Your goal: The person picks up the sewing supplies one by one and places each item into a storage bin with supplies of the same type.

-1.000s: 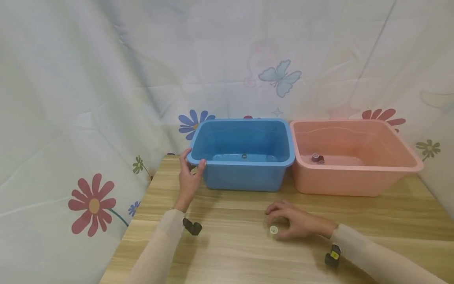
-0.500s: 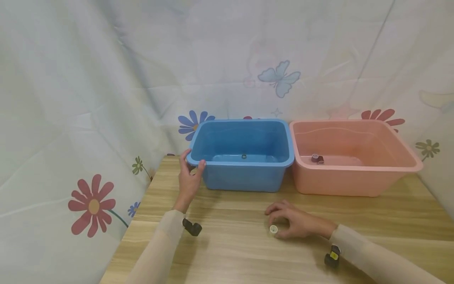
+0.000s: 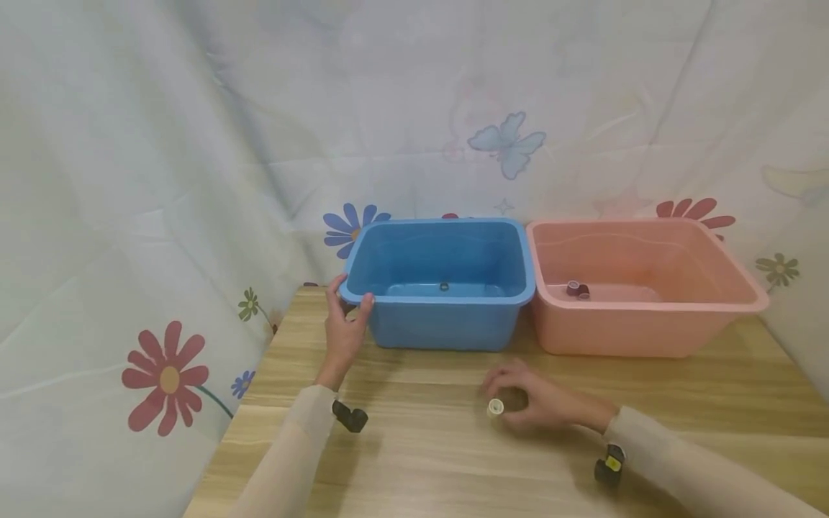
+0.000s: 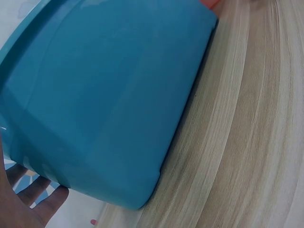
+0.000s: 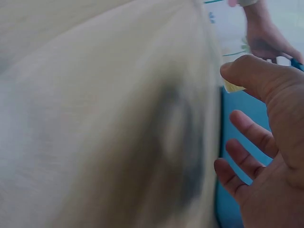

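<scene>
My right hand [image 3: 534, 399] is low over the wooden table, pinching a small pale-yellow spool-like cylinder [image 3: 495, 408] with thumb and index finger. Its round whitish end has a hole and faces up, tilted. In the right wrist view the thumb covers most of the cylinder [image 5: 232, 87], and the other fingers [image 5: 249, 166] are spread. At the front left corner of the blue tub [image 3: 447, 320], my left hand [image 3: 343, 327] holds the rim, thumb in front and fingers along the side. A small dark greenish piece [image 3: 444, 287] lies inside this tub.
A pink tub [image 3: 622, 331] stands against the blue tub's right side. Small dark cylinders with pale ends, including one cylinder [image 3: 573, 288], lie in it. Behind the tubs hangs a printed curtain [image 3: 414, 108]. The table [image 3: 414, 446] extends in front of them.
The pale-yellow cylinder has shifted slightly up and away with my right fingers and now tilts more. My left hand stays on the blue tub's corner. The head view has shifted slightly.
</scene>
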Demonstrator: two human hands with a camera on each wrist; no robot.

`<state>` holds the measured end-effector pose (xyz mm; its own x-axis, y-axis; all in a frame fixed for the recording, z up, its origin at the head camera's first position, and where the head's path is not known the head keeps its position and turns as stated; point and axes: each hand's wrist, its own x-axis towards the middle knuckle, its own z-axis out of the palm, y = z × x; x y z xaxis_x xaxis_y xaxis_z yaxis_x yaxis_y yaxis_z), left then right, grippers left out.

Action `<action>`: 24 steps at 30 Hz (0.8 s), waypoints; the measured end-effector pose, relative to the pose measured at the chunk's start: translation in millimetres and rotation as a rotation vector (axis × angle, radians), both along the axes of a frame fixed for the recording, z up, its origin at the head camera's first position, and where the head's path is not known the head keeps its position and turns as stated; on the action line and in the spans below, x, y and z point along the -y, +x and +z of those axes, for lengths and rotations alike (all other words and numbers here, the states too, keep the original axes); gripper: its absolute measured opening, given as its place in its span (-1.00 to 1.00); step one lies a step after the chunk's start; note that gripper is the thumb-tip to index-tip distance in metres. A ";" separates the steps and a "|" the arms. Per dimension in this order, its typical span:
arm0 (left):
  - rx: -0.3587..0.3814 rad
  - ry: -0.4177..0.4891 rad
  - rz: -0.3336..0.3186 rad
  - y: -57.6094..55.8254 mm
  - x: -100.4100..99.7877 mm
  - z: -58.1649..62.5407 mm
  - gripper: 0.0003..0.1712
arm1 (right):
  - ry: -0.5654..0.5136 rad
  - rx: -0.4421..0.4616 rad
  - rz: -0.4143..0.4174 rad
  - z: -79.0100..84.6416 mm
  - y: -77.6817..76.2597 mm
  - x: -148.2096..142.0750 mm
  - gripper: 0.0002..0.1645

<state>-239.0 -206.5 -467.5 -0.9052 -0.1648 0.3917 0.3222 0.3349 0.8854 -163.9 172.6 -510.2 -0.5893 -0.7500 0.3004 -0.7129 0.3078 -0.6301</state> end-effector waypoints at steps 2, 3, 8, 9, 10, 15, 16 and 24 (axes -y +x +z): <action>-0.006 0.000 0.007 0.6 -0.1 0.8 -0.24 | -0.017 -0.028 -0.009 6.2 -3.2 -0.1 -0.59; -0.009 0.004 0.005 0.5 0.2 0.7 -0.25 | -0.023 -0.037 -0.014 9.8 -4.7 0.0 -0.57; -0.002 0.004 -0.007 0.1 0.7 -0.2 -0.24 | -0.016 -0.066 -0.024 28.1 -7.3 -2.0 -0.58; -0.001 0.002 -0.006 0.0 0.8 -0.5 -0.24 | -0.012 -0.070 -0.027 31.9 -7.2 -2.2 -0.58; 0.000 -0.001 -0.004 0.3 0.6 -0.3 -0.24 | -0.009 -0.078 -0.028 35.1 -7.3 -2.7 -0.59; 0.001 -0.003 0.011 -0.2 0.2 -1.4 -0.24 | -0.012 -0.103 -0.038 49.0 -8.4 -4.7 -0.61; 0.002 -0.003 0.009 -0.3 0.1 -1.5 -0.24 | -0.015 -0.105 -0.035 51.0 -8.8 -5.2 -0.61; 0.002 -0.005 0.011 -0.6 -0.4 -2.5 -0.25 | -0.018 -0.102 -0.024 63.3 -9.7 -6.9 -0.61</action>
